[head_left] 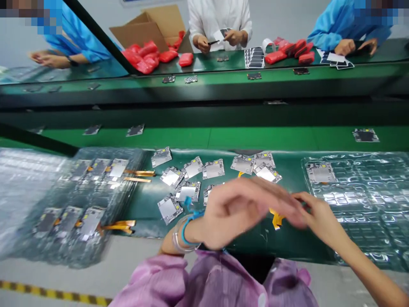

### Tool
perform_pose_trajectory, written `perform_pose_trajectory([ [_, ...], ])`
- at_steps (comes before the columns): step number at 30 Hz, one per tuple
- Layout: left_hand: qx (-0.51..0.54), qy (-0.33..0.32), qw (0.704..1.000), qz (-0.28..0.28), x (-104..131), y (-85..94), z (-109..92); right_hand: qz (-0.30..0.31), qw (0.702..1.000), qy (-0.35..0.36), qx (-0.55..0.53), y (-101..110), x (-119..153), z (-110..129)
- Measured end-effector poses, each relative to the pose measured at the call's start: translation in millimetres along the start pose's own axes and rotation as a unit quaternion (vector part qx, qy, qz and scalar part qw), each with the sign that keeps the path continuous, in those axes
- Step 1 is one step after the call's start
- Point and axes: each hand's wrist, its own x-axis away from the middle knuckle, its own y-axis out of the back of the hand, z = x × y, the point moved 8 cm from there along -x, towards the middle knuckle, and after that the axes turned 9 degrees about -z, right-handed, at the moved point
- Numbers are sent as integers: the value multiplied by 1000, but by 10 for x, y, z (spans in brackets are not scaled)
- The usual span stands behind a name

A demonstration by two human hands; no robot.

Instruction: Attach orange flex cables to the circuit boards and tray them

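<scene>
My left hand (244, 209) reaches right across the dark green work mat (147, 213), fingers long and pressed together, slightly blurred. My right hand (321, 219) meets its fingertips with curled, pinching fingers. What lies between the two hands is hidden. An orange flex cable (276, 219) shows just below my left fingers; I cannot tell whether a hand holds it. Behind my left hand lie several small circuit boards with silver shields, among them one board (213, 169) and another board (268, 172). Part of a board (207, 194) is covered by my left hand.
Left, a stack of clear plastic trays (124, 204) holds boards with orange cables. Right, a clear tray (367, 200) has one board (321, 172) in its corner. Beyond runs a green conveyor belt (223, 138) carrying boards. Across it, co-workers sit near red packets (143, 57) and a cardboard box (143, 32).
</scene>
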Motion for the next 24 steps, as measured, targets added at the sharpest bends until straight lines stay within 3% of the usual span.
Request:
perform_pose_trajectory([
  [3, -183, -12, 978, 100, -262, -36, 517, 12, 1000, 28, 1, -172, -60, 49],
  [6, -371, -44, 889, 265, -390, -267, 1277, 24, 999, 23, 3, -313, -82, 48],
  [8, -451, -58, 830, 323, -447, -385, 1667, 20, 1000, 13, 7, -332, -94, 42],
  [10, -509, -68, 786, 344, -511, -458, 1870, 12, 1000, 3, 6, -295, -109, 40],
  [12, -538, -75, 762, 353, -564, -505, 1924, -3, 1000, -10, 0, -229, -130, 31],
  [16, -540, -75, 754, 368, -617, -558, 1923, -35, 998, -41, -23, -167, -204, -31],
  [21, -520, -61, 759, 387, -649, -599, 1959, -45, 994, -72, -69, -269, -304, -135],
  [24, -494, -53, 776, 388, -668, -590, 1846, -66, 988, -87, -106, -270, -289, -136],
])
